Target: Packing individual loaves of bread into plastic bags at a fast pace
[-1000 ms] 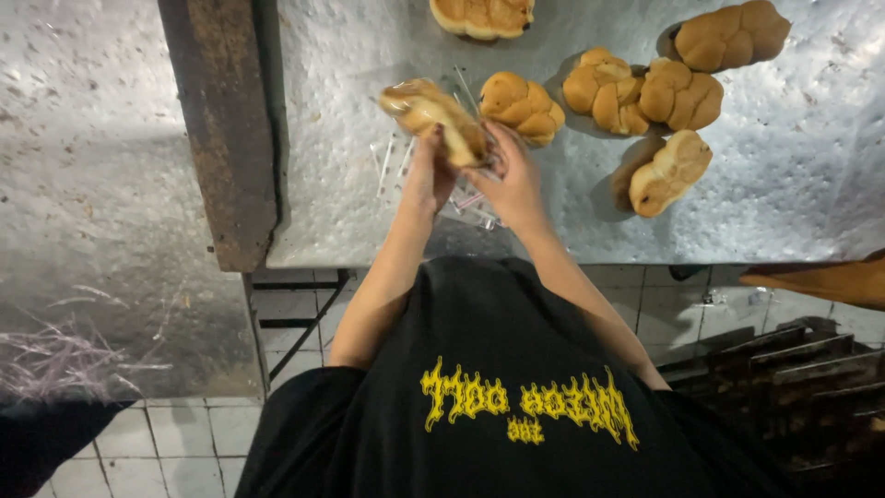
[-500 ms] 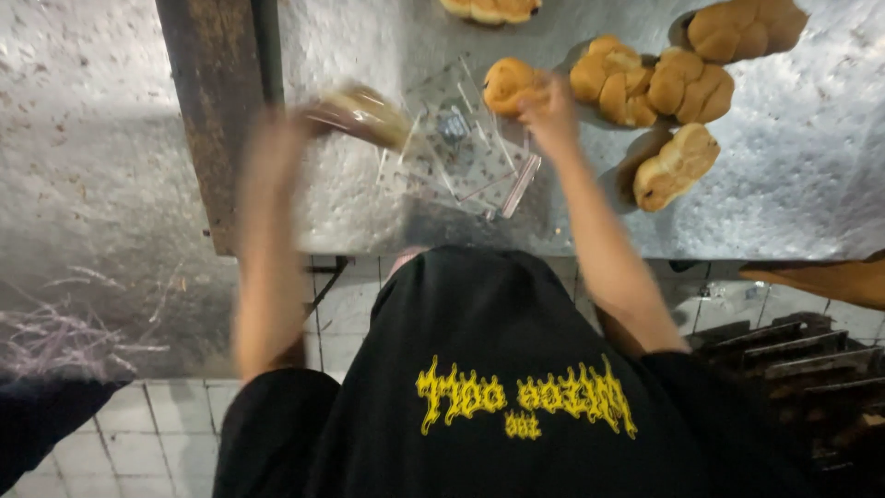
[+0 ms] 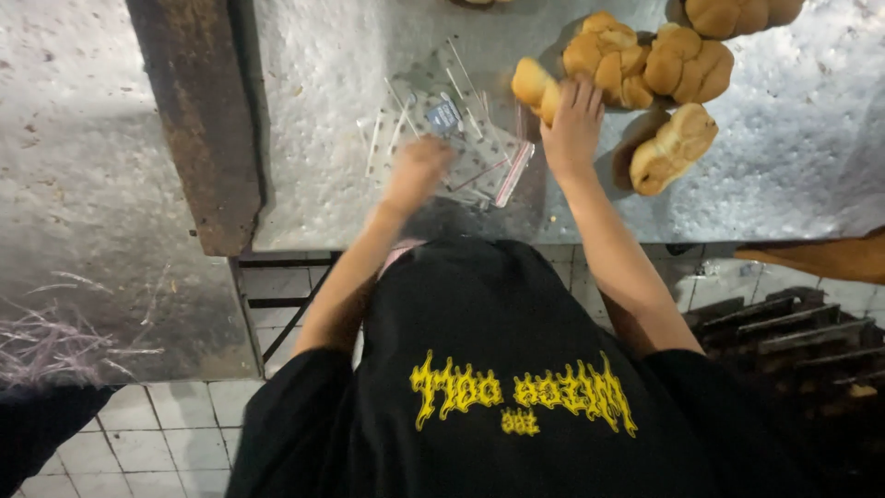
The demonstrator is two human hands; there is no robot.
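Observation:
My right hand [image 3: 573, 124] grips a golden braided bread bun [image 3: 531, 83] on the metal table [image 3: 323, 74], lifting one end of it. My left hand [image 3: 417, 172] is blurred and sits at the near edge of a stack of clear plastic bags [image 3: 454, 129], touching them. Whether its fingers hold a bag I cannot tell. Just right of the held bun lie two more braided buns [image 3: 608, 55] [image 3: 690, 66]. A longer bun [image 3: 675, 148] lies right of my right wrist.
Another bun [image 3: 737, 13] sits at the top right edge. A rusty dark beam [image 3: 198, 129] runs down the table's left side, with a second metal surface [image 3: 83, 184] beyond it. A dark slatted rack [image 3: 793, 341] and white floor tiles [image 3: 184, 433] lie below.
My left hand swung the bagged bun out to the left, came back without it and landed on the bags. My right hand reached out and took hold of a fresh bun.

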